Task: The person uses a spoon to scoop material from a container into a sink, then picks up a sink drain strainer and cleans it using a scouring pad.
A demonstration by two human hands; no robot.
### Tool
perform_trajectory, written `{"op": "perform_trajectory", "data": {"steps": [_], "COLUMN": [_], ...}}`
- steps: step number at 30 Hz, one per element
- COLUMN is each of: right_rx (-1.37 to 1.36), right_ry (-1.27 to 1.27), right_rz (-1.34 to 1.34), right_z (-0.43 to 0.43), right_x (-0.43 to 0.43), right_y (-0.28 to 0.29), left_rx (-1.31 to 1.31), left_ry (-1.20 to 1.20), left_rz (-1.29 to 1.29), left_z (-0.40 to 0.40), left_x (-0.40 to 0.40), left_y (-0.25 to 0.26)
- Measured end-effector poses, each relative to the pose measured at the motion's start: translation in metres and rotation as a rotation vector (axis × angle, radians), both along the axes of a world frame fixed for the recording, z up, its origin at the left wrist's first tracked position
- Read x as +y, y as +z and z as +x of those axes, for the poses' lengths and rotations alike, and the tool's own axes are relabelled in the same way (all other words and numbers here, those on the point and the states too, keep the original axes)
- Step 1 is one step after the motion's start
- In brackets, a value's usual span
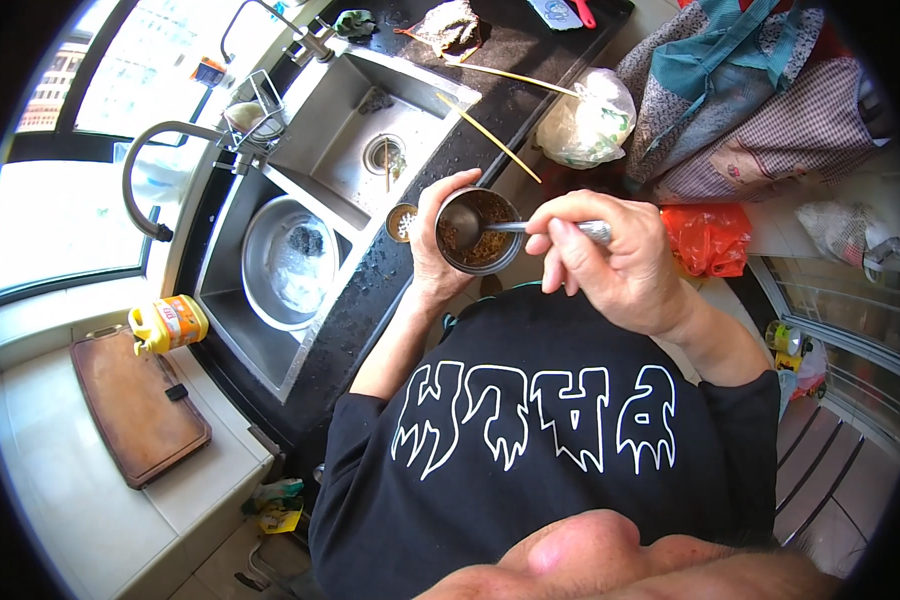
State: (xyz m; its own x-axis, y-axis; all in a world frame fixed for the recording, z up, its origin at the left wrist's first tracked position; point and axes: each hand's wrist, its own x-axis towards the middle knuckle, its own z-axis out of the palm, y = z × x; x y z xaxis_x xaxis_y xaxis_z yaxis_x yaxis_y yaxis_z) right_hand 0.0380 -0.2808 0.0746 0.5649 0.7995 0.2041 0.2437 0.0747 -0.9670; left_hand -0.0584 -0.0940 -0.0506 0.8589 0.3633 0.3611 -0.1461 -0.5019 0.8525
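Note:
My left hand (431, 236) is wrapped around a round metal container (487, 268), its open mouth turned up towards me. Brown, crumbly stuff (493, 244) lines the bottom and sides. In my right hand (607, 251) is the patterned handle of a metal spoon (506, 226). Its bowl reaches down inside the container, against the brown contents. Beside my left fingers, on the dark counter edge, lies a small round lid-like piece (402, 223) with holes or white spots; I cannot tell which.
A double steel sink (330, 172) lies to the left, with a metal basin (251, 274) of soapy water in the nearer bowl. Two chopsticks (487, 136) jut over the counter edge near a plastic bag (592, 120). A yellow jug (169, 324) stands by a cutting board (139, 412).

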Motion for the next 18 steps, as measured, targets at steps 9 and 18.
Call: {"op": "perform_trajectory", "data": {"steps": [9,18], "right_rx": [0.446,0.478], "right_ry": [-0.031,-0.183], "right_rz": [0.148,0.213], "right_z": [0.026,0.041], "right_x": [-0.032,-0.092], "right_y": [-0.019,-0.029], "left_rx": [-0.013,0.048], "left_ry": [0.028,-0.035], "left_rz": [0.014,-0.153], "left_z": [0.01,0.025], "left_x": [-0.01,-0.03], "left_y": [0.0,-0.034]}}
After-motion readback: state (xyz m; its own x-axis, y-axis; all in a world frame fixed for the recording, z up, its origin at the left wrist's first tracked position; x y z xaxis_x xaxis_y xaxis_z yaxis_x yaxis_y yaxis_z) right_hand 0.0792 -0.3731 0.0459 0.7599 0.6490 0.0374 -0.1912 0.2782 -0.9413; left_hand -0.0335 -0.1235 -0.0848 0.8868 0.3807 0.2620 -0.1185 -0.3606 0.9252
